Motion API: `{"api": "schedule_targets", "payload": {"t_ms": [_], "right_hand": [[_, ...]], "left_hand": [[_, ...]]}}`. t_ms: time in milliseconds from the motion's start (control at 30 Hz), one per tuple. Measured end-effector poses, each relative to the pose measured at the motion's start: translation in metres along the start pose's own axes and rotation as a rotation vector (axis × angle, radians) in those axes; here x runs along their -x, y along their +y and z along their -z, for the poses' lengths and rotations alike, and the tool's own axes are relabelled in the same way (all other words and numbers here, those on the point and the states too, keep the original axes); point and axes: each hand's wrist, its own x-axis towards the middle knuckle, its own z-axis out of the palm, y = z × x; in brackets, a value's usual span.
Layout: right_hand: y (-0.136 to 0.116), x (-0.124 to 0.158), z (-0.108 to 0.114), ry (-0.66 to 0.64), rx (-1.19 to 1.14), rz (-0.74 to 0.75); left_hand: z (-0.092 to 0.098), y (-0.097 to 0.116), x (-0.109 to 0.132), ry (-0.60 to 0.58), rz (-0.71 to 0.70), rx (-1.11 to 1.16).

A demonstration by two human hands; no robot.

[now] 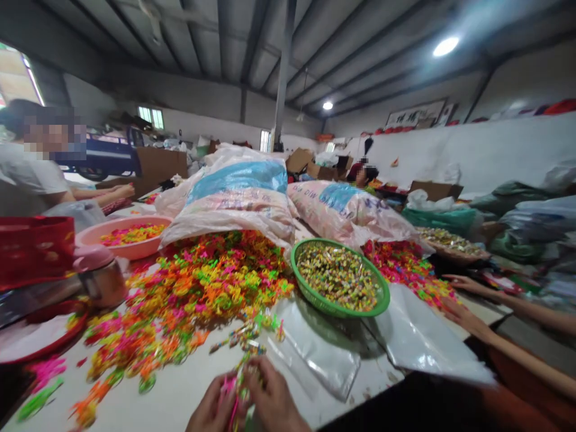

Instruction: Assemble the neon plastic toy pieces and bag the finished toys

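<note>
At the bottom edge of the view my left hand (211,408) and my right hand (274,399) are closed together around a small bunch of pink, green and yellow plastic pieces (238,390). Just beyond them a short trail of wrapped candies (247,339) lies on the white table (180,390). A big heap of neon orange, pink and green plastic toys (198,288) spills from an open sack (238,198) behind it. A green basket (382,300) full of candies stands to the right, with clear plastic bags (324,354) in front of it.
A pink basin (130,249) of toys, a pink-lidded flask (101,276) and a red crate (36,246) stand at the left near a seated person (31,174). Another person's arms (477,312) reach in from the right. A second sack (351,213) and another toy pile (405,264) lie behind.
</note>
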Motion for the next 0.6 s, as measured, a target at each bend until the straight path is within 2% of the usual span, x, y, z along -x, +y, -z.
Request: {"api": "schedule_targets", "payload": {"t_ms": [67,133,200,267,400,600], "right_hand": [[-0.013,0.004,0.003,0.085,-0.022,0.042],[-0.019,0.005,0.008,0.115,-0.036,0.063],[-0.019,0.006,0.011,0.071,-0.136,0.034],[-0.016,0.009,0.013,-0.030,-0.277,-0.088],[-0.015,0.020,0.011,-0.161,-0.520,-0.269],[-0.015,0.026,0.002,-0.138,-0.606,-0.298]], "left_hand": [[0.003,0.008,0.008,0.034,0.058,0.080],[0.004,0.016,0.013,0.065,0.113,0.273],[0.004,0.020,0.013,0.085,0.165,0.393],[0.005,0.019,0.013,0.116,0.176,0.442],[0.005,0.013,0.016,0.153,0.161,0.434],[0.000,0.008,0.019,0.188,0.010,0.227]]}}
